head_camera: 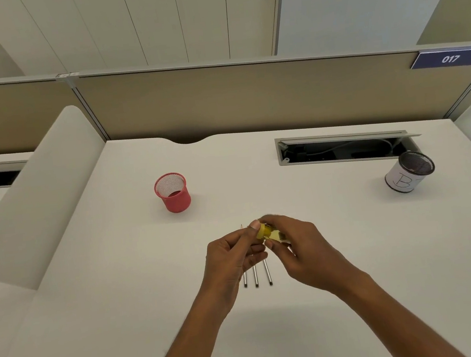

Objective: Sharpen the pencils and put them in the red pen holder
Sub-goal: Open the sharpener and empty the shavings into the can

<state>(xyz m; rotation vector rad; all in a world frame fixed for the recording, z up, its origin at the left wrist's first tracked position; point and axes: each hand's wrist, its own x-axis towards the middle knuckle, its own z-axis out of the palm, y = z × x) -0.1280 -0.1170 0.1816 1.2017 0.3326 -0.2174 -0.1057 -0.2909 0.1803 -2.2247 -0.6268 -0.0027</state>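
Left hand (231, 255) and right hand (301, 247) both pinch the small yellow plastic sharpener (268, 232). Three slim grey pencils (256, 278) lie directly beneath on the white counter (122, 279), long axes pointing away. The left hand looks nearer them. The red mesh pen holder (173, 192) stands ahead-left.

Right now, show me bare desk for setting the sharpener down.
Bare desk: between the red pen holder and the cable tray, and from the right hand to the labelled cup. Crowded: beneath the left hand, where three pencils lie.

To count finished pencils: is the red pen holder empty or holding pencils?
Empty: the red pen holder shows only its bare mesh wall and floor.
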